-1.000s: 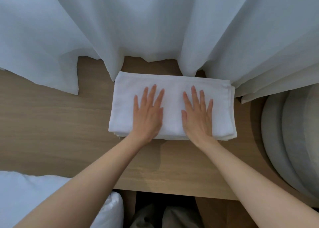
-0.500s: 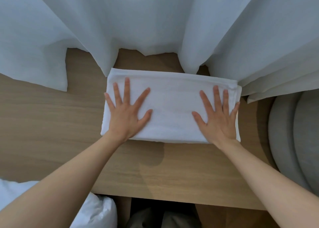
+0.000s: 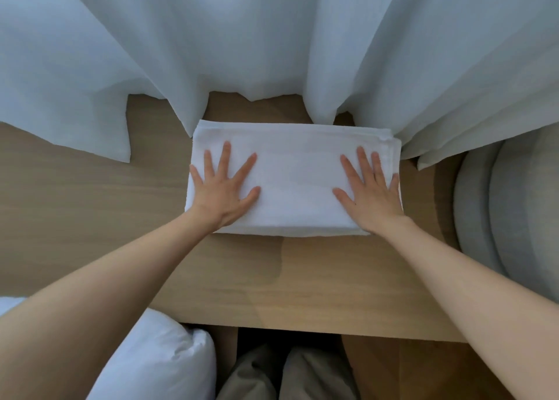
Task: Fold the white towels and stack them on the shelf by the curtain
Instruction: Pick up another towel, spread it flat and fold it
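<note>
The curtain (image 3: 272,36) fills the top of your view, pale folds hanging so the hem brushes the back of the shelf (image 3: 75,218). That wooden shelf runs wide across the middle, with its front edge just above your knees (image 3: 287,375). Off to the right, a grey cushion (image 3: 508,218) bulges beside the shelf end. Down at lower left, white bedding (image 3: 157,357) sits below the shelf edge.

Now the towels (image 3: 296,185): a neat white rectangle lying flat on the shelf, long side toward you. The back edge sits close under the curtain hem, which is where the task wants it. Layered edges show at the right end, so it's cloth several layers thick. Whether that's one towel or more, I can't tell.

And your hands: the left hand (image 3: 222,192) lies flat on the left end, the right hand (image 3: 373,198) flat on the right end. Fingers are straight and spread, palms down, gripping nothing. Set wide apart like that, they bear on the whole pile at once. I'd say you're flattening it so the layers sit square and don't spring up. This pile looks placed to me. One curtain fold drops right at its far left corner, so mind it doesn't get trapped under the next one.
</note>
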